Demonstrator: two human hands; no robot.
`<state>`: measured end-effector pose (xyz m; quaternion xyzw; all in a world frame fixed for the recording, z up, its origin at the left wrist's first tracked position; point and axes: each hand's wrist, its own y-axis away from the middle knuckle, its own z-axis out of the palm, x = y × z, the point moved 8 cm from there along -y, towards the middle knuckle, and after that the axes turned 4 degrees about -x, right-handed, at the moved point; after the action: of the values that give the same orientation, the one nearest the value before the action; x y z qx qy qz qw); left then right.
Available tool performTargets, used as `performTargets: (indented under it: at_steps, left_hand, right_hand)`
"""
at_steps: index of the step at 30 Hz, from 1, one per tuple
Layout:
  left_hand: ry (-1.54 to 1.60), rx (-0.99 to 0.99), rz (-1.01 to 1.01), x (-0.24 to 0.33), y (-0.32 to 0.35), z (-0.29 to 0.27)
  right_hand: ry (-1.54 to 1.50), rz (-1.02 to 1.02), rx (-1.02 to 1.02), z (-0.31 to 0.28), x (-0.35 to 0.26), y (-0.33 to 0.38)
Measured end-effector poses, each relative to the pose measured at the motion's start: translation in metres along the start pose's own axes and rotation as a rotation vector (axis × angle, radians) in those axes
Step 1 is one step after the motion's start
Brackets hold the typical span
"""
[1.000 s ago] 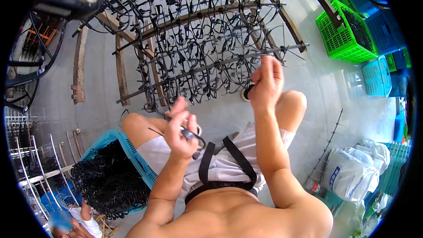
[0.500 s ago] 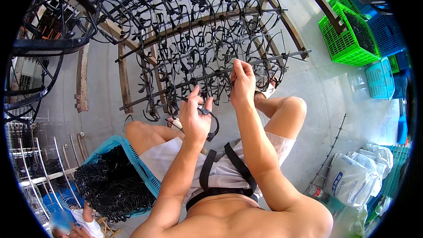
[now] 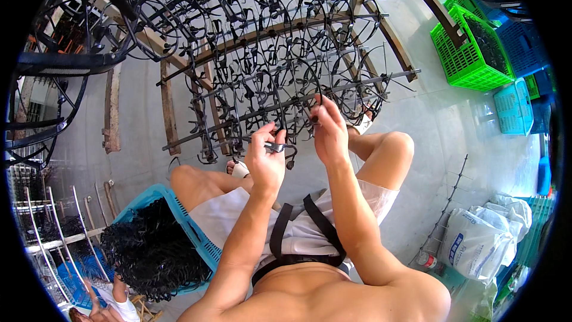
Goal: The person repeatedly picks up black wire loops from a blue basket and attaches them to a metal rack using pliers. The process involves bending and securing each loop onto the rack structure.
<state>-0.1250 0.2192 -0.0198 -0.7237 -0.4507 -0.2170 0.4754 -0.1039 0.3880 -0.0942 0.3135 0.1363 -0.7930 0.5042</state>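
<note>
My left hand is closed on a thin black curved plastic piece, whose free end bends out to the right of the fingers. To the right and slightly higher, my right hand has its thumb and fingers pinched on another slim black piece, mostly hidden by the fingers. Both hands are at the near edge of a rack of metal rods. Many similar black curved pieces hang tangled along its rods.
A blue basket heaped with black curved pieces stands by my left leg. Green crates and a light blue basket sit at the far right. White bags lie at right. Another person is at lower left.
My right hand has come down and nearer, with a dark piece now showing at its fingers. My left hand has dropped slightly, and the piece in it has turned.
</note>
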Motion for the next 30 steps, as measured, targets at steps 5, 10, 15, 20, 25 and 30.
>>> performTargets:
  at_steps: [5, 10, 15, 20, 25, 30]
  left_hand:
    - [0.082, 0.003, -0.012, -0.001, 0.002, 0.004]
    - [0.074, -0.028, -0.074, 0.004, -0.001, 0.003]
    - [0.061, -0.049, -0.071, 0.001, -0.001, 0.003]
    - [0.044, -0.065, -0.076, 0.002, 0.000, 0.002]
    - [0.077, -0.043, -0.087, -0.008, 0.003, 0.002]
    - [0.012, -0.098, -0.159, -0.002, 0.001, 0.003]
  right_hand:
    - [-0.017, -0.044, -0.176, -0.010, 0.001, 0.013]
    - [0.024, -0.127, -0.046, -0.016, -0.002, 0.008]
    - [0.025, -0.199, 0.087, -0.012, 0.000, 0.012]
    - [0.027, -0.179, 0.129, -0.011, -0.001, 0.013]
    - [0.053, -0.141, 0.146, -0.009, -0.004, 0.015]
    - [0.108, -0.210, 0.189, -0.011, -0.005, 0.015]
